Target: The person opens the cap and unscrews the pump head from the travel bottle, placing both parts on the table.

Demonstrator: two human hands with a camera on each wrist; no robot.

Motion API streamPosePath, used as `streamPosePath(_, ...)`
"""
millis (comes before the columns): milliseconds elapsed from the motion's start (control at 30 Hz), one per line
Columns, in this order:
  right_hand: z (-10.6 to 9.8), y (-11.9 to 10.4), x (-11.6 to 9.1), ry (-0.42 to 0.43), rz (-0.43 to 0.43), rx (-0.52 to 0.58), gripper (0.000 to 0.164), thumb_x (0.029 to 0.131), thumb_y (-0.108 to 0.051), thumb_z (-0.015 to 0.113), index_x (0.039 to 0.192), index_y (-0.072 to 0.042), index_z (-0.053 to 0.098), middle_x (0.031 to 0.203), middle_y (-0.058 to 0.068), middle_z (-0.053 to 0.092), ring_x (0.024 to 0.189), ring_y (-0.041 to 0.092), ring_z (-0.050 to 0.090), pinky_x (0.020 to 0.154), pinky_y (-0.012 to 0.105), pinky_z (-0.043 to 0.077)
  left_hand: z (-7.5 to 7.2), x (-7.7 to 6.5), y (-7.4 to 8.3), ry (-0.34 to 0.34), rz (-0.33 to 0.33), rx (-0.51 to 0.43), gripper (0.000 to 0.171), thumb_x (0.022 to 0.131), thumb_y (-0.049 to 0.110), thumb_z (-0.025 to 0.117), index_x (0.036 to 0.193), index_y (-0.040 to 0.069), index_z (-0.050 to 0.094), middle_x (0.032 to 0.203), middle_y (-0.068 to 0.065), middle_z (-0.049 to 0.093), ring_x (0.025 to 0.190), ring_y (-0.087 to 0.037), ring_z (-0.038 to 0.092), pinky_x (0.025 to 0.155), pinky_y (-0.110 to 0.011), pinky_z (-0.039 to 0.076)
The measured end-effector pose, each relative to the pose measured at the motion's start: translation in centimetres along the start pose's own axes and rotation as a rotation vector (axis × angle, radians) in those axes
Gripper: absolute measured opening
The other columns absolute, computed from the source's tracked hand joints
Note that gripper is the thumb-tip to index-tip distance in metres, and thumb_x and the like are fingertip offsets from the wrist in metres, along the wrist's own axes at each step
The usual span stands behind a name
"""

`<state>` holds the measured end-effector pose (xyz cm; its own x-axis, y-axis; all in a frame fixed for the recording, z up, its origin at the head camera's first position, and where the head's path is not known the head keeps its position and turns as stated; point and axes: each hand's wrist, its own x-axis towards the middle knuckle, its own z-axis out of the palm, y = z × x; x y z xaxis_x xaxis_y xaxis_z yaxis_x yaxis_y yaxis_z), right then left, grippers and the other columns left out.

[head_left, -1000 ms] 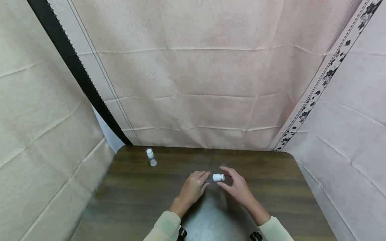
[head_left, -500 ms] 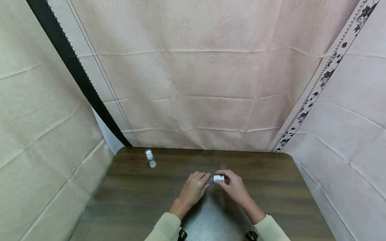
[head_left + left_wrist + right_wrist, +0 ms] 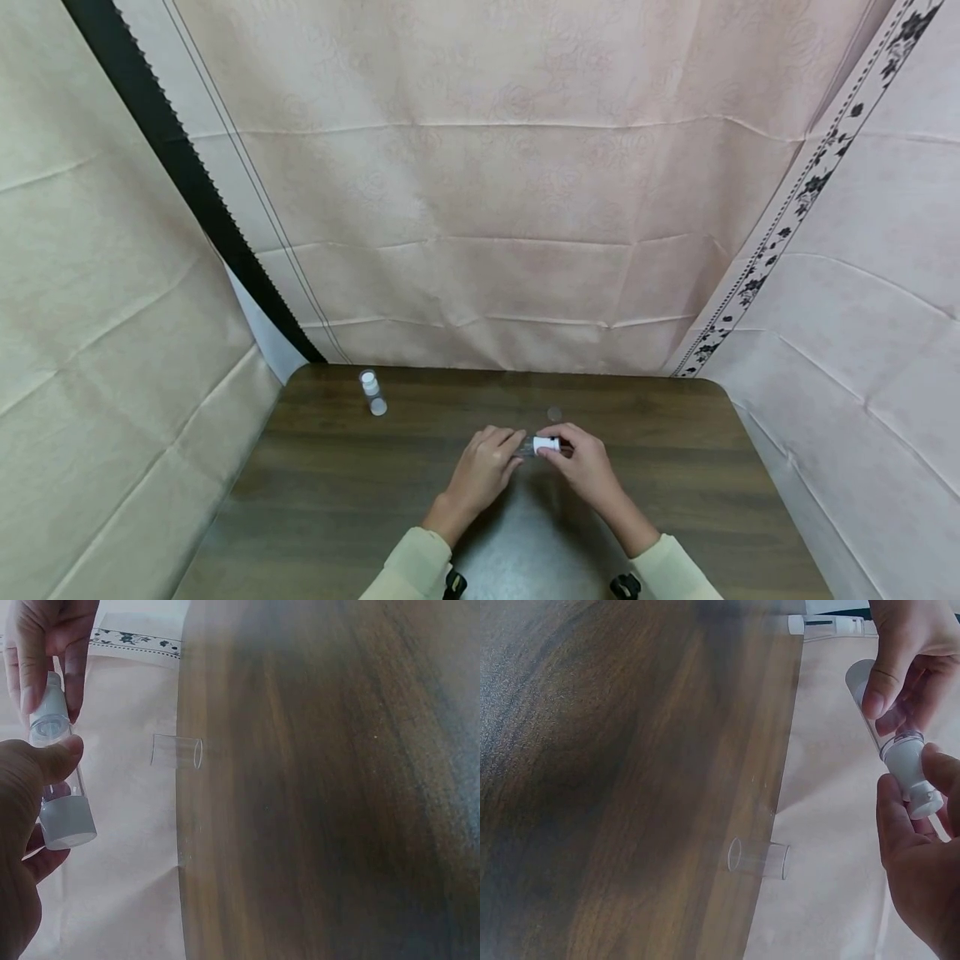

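My left hand (image 3: 482, 468) grips the clear body of a small pump bottle (image 3: 69, 823), held tilted above the table. The base of this bottle is pale grey-white, and its upper end has a white pump collar (image 3: 906, 765) with a small spout. Thumb and fingers of my right hand (image 3: 585, 463) pinch that white collar. In both wrist views the two hands are close together on the one bottle, and fingers hide part of its body. A clear tube-like cap (image 3: 759, 859) lies apart from the hands, beyond them on the table.
A second small bottle (image 3: 372, 392) with a white top stands near the far left edge of the brown wooden table (image 3: 322, 483). Pale cloth (image 3: 480, 208) hangs behind the table and on both sides.
My right hand has moved slightly left and its fingers have closed on the white collar. The left hand keeps its hold. Over the last half second little differs.
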<state>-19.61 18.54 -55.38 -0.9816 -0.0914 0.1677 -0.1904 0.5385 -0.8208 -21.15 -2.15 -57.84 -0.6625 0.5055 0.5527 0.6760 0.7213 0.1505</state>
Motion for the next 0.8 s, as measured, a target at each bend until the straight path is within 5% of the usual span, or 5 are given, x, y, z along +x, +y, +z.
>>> streamPosePath(333, 0.29, 0.57, -0.12, 0.05, -0.089, -0.028, 0.021, 0.087, -0.011, 0.083, 0.105, -0.019, 0.076, 0.105, -0.002, 0.073, 0.091, 0.012, 0.069, 0.076, 0.025, 0.06, -0.07, 0.15, -0.01, 0.006, 0.0, -0.028, 0.041, 0.086, 0.023, 0.086, 0.124, 0.011, 0.075, 0.113, -0.002, 0.077, 0.098, -0.014, 0.069, 0.087, -0.03, 0.059)
streamPosePath(800, 0.56, 0.85, -0.56, 0.074, -0.11, -0.021, 0.021, 0.086, -0.011, 0.083, 0.104, -0.02, 0.077, 0.105, -0.004, 0.073, 0.091, 0.012, 0.069, 0.075, 0.024, 0.06, -0.14, -0.02, 0.08, -0.006, 0.018, -0.028, 0.038, 0.088, 0.025, 0.083, 0.123, 0.012, 0.075, 0.113, -0.001, 0.078, 0.098, -0.013, 0.069, 0.088, -0.029, 0.059)
